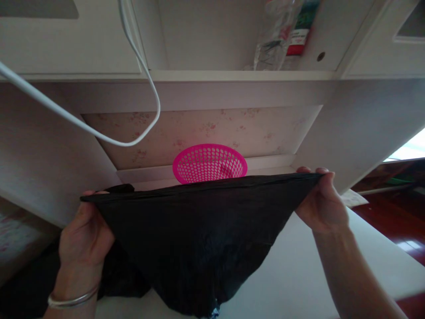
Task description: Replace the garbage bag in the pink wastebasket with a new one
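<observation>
A black plastic bag (199,239) hangs stretched between my two hands, its upper edge pulled nearly straight. My left hand (86,235), with a silver bangle (75,302) at the wrist, pinches the bag's left corner. At the other end my right hand (323,201) grips the right corner between thumb and fingers. The bag narrows downward, and a small bluish-white bit (215,311) shows at its bottom. Behind the top edge stands a pink perforated basket (210,148), its lower part hidden by the bag.
A white cable (128,144) loops down at upper left. Above runs a white shelf (239,76) holding a clear plastic bottle (272,48) and a bottle with a red and green label (300,33). The white desk (292,274) lies below. More black material (126,274) is at left.
</observation>
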The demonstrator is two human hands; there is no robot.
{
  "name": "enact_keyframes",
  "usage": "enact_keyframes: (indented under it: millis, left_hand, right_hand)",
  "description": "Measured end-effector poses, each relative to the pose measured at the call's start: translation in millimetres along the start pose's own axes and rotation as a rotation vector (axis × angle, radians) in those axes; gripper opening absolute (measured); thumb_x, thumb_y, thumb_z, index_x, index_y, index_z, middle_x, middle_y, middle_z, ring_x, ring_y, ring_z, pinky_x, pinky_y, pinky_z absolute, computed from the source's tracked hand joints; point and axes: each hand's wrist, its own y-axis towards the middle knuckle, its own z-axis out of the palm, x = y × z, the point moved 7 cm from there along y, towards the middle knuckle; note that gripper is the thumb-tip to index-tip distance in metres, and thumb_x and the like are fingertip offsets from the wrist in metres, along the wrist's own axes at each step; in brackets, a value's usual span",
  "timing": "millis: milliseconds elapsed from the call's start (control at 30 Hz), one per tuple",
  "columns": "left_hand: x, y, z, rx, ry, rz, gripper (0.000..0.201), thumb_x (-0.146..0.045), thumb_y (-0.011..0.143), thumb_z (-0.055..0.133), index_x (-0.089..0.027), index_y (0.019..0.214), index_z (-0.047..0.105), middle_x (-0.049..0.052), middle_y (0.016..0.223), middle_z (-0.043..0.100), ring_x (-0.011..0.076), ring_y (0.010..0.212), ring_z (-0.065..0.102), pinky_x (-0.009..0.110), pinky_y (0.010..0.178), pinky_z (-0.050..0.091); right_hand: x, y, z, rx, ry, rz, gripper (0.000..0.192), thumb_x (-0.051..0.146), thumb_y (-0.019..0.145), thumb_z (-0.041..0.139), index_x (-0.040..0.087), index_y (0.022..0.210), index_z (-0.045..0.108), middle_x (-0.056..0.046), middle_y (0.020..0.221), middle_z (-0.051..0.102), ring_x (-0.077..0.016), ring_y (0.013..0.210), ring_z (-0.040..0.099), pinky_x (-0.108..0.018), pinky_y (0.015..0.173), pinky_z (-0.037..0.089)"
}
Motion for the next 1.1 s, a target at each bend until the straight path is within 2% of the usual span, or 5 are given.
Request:
enact_keyframes:
  millis: [333, 433, 600, 867, 1100]
  left_hand:
    - [-22.9, 10.6, 8.3, 0.005, 0.108, 0.094, 0.042, -0.011, 0.101, 0.036, -0.021, 0.079, 0.069, -0.005, 0.07, 0.076, 0.0087, 0.065, 0.072, 0.02, 0.074, 0.063]
    - [-13.5, 8.5, -1.8, 0.074, 0.128, 0.113, 0.012, -0.029, 0.093, 0.064, -0.025, 0.09, 0.074, -0.007, 0.082, 0.079, 0.0106, 0.075, 0.073, 0.021, 0.079, 0.063]
    - [26.7, -6.1, -11.3, 0.239, 0.422, -0.039, 0.086, -0.055, 0.044, 0.096, -0.021, 0.119, 0.073, 0.004, 0.118, 0.077, 0.0253, 0.109, 0.071, 0.026, 0.087, 0.063]
    - [18.8, -0.2, -21.8, -0.016, 0.39, -0.021, 0.062, -0.03, 0.036, 0.101, -0.018, 0.091, 0.078, 0.004, 0.09, 0.082, 0.0295, 0.099, 0.075, 0.035, 0.089, 0.063]
    - [-6.5, -0.1, -13.9, -0.023, 0.31, 0.001, 0.022, -0.011, 0.067, 0.078, -0.019, 0.087, 0.077, 0.0, 0.086, 0.081, 0.0249, 0.099, 0.075, 0.032, 0.087, 0.064]
  right_hand:
    - [29.8, 15.2, 11.0, -0.1, -0.13, -0.185, 0.028, 0.048, 0.073, 0.086, 0.026, 0.084, 0.072, 0.006, 0.076, 0.073, -0.011, 0.063, 0.069, -0.023, 0.061, 0.062]
    - [32.7, 14.9, 28.5, -0.056, -0.077, -0.183, 0.03, 0.05, 0.073, 0.085, 0.025, 0.079, 0.069, 0.007, 0.081, 0.071, -0.0097, 0.072, 0.07, -0.021, 0.068, 0.063]
    - [29.0, 11.7, 56.2, 0.043, -0.032, -0.123, 0.028, 0.052, 0.074, 0.083, 0.03, 0.079, 0.067, 0.008, 0.09, 0.067, -0.011, 0.079, 0.071, -0.027, 0.07, 0.064]
    - [35.8, 16.4, 41.8, -0.083, -0.246, -0.334, 0.026, 0.05, 0.073, 0.085, 0.027, 0.081, 0.075, 0.005, 0.073, 0.07, -0.0114, 0.06, 0.064, -0.03, 0.068, 0.062]
    - [48.7, 12.1, 34.0, -0.089, -0.397, -0.369, 0.017, 0.035, 0.076, 0.086, 0.025, 0.086, 0.078, 0.004, 0.077, 0.074, -0.0099, 0.07, 0.068, -0.024, 0.075, 0.061]
